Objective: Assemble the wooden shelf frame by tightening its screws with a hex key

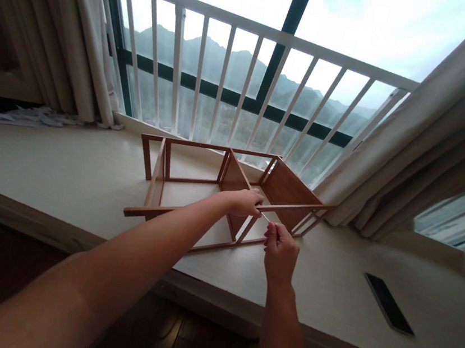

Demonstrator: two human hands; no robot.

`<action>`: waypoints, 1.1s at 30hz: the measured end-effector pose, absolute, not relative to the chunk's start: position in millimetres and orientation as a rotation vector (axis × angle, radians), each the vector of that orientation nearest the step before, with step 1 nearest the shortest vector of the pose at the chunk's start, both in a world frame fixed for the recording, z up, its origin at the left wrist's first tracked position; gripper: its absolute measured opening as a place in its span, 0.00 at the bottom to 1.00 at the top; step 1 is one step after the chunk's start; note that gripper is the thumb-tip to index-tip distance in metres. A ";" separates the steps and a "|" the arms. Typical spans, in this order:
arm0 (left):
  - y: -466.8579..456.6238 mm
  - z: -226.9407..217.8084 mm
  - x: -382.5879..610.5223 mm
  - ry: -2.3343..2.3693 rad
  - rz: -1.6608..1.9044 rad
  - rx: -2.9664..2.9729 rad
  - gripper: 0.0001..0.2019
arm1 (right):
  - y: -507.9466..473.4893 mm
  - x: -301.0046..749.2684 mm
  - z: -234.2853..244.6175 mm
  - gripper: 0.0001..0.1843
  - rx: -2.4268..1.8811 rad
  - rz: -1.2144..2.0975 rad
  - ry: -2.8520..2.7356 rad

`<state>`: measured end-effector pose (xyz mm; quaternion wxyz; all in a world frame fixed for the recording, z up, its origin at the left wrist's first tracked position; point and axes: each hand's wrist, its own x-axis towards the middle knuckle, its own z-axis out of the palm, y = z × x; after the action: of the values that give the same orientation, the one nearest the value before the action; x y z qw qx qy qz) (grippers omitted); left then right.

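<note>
Watching remotely through the head camera. A wooden frame point(291, 195) lies on its side across the middle of a pale, smooth ledge point(46, 168), below the window. It is reddish-brown with a light sheen: slim, square-edged rails making an open box, with flat panels set crosswise, one at the left, one mid-length, one at the right.

I have the left hand point(246, 203) curled closed over the raised near rail, right of mid-length; I cannot tell whether its fingertips also touch the thin metal rod point(265, 217) running from there. The right hand point(281, 253), nearer and to the right, has thumb and fingers pinched shut on the rod's near end. The rod is straight, slender, silvery; its far tip is hidden at the left hand.

Right of the frame, well apart, a flat dark rectangular slab point(389, 304), phone-like, glossy, with a pale edge. Any marking on it is too small for me to read.

Far side: white railing point(251, 25) with slim bars, dark green window bar point(297, 12), hazy ridged hills beyond. Heavy beige curtains point(63, 34) hang in deep folds left and right. Far left, crumpled whitish material point(40, 116), paper or cloth, lies on the ledge. Near edge: dark wooden floor point(155, 322), glossy in streaks.
</note>
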<state>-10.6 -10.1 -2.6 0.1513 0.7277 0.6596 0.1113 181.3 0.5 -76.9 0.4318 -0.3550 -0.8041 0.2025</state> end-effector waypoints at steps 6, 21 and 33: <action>-9.7 -3.3 -10.0 1.907 0.300 2.098 0.13 | -1.7 181.0 -76.7 0.18 -0.879 0.519 -1.990; -12.7 1.2 -7.7 1.907 0.281 2.113 0.12 | -6.3 177.1 -68.0 0.20 -0.832 0.374 -1.966; -9.5 -3.2 -10.2 1.897 0.299 2.123 0.13 | -6.2 172.6 -71.7 0.19 -0.774 0.255 -1.955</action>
<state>-10.2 -9.5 -3.2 0.1387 0.7344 0.6563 0.1034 172.6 -6.2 -71.7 0.4899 -0.3187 -0.8046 0.1048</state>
